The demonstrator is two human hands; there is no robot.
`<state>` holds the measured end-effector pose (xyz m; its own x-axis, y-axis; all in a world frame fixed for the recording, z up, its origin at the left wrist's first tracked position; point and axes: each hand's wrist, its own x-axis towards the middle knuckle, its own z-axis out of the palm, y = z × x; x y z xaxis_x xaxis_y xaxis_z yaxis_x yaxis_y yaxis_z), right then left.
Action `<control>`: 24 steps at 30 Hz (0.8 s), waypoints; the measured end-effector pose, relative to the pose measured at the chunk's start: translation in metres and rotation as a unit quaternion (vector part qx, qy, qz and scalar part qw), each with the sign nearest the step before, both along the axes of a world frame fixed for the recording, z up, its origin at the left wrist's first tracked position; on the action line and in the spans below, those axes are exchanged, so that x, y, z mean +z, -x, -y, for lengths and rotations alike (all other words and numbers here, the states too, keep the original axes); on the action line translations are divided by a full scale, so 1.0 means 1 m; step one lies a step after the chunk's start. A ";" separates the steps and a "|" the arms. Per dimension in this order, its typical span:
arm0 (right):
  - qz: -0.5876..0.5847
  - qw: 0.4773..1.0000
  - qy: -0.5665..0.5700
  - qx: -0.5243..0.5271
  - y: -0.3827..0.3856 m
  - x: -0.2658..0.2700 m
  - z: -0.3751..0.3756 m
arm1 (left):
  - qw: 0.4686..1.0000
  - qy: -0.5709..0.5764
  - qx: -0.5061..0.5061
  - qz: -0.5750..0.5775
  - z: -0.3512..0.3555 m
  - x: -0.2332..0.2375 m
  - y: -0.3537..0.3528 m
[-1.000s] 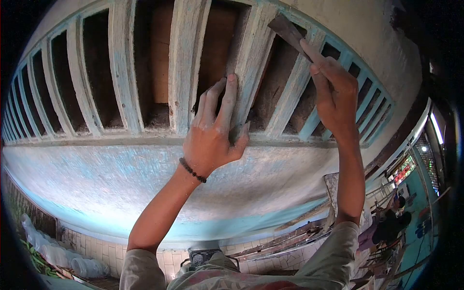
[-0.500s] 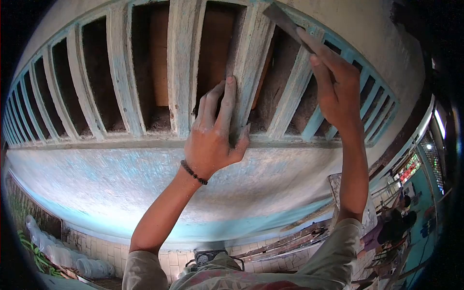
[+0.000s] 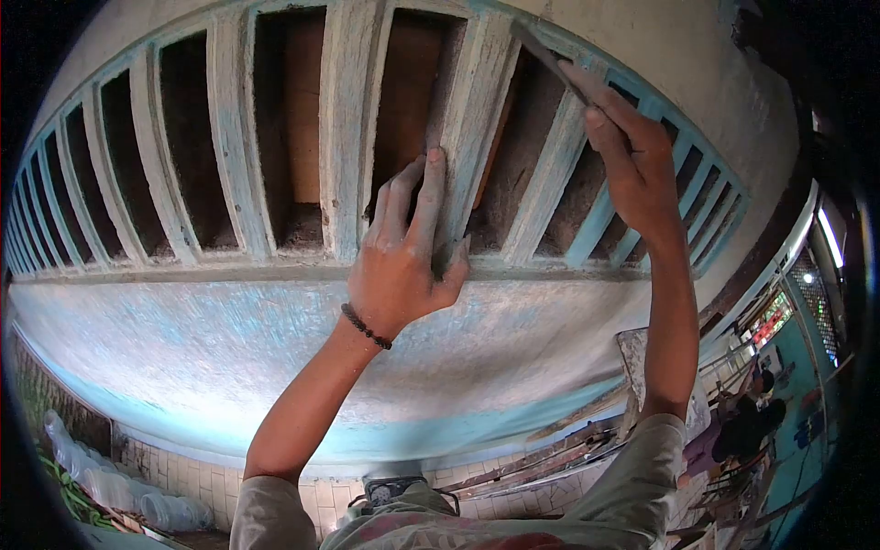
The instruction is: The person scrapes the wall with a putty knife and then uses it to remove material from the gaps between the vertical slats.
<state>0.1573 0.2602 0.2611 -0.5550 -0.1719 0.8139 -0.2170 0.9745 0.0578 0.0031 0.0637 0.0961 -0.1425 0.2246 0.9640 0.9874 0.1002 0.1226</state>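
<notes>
A row of worn slats with flaking pale blue and whitish paint fills the upper view. My left hand (image 3: 396,252), dusty and with a dark beaded bracelet (image 3: 365,327) at its wrist, grips the lower part of one slat (image 3: 478,82). Its fingers reach into the gap on the left, with the thumb at the slat's right. In my right hand (image 3: 642,174) is a flat metal scraper (image 3: 543,50), index finger stretched along it. The scraper's tip meets the right edge of that same slat near its top.
Below the slats runs a ledge (image 3: 229,273) over a scraped blue-white wall (image 3: 275,321). Clear plastic containers (image 3: 119,486) are at lower left. Long strips of wood (image 3: 541,467) lie on the tiled floor at lower right. Farther right, a person in dark clothing (image 3: 747,431) is visible.
The scraper has turned more edge-on, and its tip has moved slightly right and down onto the slat's edge. My left hand keeps its hold on the slat.
</notes>
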 end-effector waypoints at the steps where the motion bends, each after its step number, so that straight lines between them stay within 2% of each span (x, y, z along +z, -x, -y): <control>1: 0.019 1.000 0.013 -0.006 -0.001 0.000 -0.002 | 1.000 -0.004 -0.001 -0.003 -0.001 0.000 0.000; 8: -0.013 1.000 -0.012 0.020 0.007 -0.002 -0.019 | 1.000 -0.007 -0.006 -0.001 0.002 0.002 -0.003; 12: -0.058 0.995 -0.021 0.082 0.017 -0.002 -0.021 | 1.000 0.000 0.002 -0.003 0.002 0.002 -0.002; 19: -0.046 0.997 0.030 0.050 0.010 -0.002 -0.009 | 1.000 0.000 -0.005 -0.004 0.001 -0.001 0.000; 21: -0.042 0.997 0.010 0.070 0.008 0.002 -0.006 | 1.000 -0.004 -0.009 -0.007 0.001 0.000 0.001; 24: -0.032 0.999 0.015 0.038 0.005 0.002 -0.016 | 1.000 -0.002 -0.012 -0.007 0.002 0.000 0.001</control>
<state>0.1523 0.2762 0.2628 -0.4879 -0.1871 0.8526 -0.2873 0.9568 0.0455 0.0021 0.0620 0.0965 -0.1238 0.2244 0.9666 0.9911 0.0759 0.1093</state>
